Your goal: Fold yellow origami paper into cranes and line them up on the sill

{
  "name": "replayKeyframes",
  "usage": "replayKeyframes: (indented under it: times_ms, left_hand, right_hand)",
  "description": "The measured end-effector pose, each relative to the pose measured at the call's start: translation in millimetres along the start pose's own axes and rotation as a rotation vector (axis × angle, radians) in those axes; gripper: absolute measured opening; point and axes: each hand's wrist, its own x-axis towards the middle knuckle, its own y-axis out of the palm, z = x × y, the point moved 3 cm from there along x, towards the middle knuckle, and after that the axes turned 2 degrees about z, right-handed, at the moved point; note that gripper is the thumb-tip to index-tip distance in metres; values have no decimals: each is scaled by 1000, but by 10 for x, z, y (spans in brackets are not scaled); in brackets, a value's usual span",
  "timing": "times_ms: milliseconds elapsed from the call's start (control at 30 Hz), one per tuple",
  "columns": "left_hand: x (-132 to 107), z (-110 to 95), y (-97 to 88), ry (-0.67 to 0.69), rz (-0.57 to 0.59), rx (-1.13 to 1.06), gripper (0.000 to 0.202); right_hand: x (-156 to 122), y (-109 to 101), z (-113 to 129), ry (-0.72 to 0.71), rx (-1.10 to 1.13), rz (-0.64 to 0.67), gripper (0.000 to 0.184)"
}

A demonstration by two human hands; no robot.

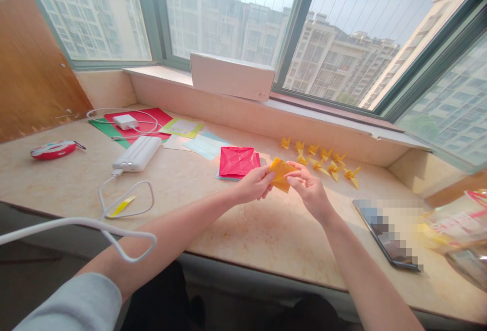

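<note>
A folded orange paper (280,172) is held just above the stone counter (236,229) between both hands. My left hand (254,185) pinches its left edge with closed fingers. My right hand (310,189) grips its right side, fingers curled round it. A creased red paper sheet (238,161) lies on a pale blue sheet right behind the hands. Several small folded orange paper cranes (323,161) stand in a row by the window ledge, to the right of the hands.
A white power bank (137,153) with a looping white cable (125,199) sits left, near a charger (125,121) on red and green sheets. A red tape measure (53,149) lies far left. A phone (391,237) and plastic bag (462,229) lie right. A white box (232,75) rests on the sill.
</note>
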Motion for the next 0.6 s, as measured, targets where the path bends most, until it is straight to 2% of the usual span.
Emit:
replayKeyframes:
  times_ms: [133,300,467,600]
  left_hand:
    - [-7,-13,35,18,42,-33,30]
    - [-16,-24,70,16,86,-40,29]
    - [-46,-69,94,33,79,-25,35]
    - [-33,-46,92,25,42,28,28]
  right_hand:
    - [3,-14,-24,48,42,-112,30]
    - [-22,-3,-1,13,-14,-232,29]
    - [-41,-13,60,-91,-146,-274,25]
    - [-54,-10,94,-121,-168,-284,23]
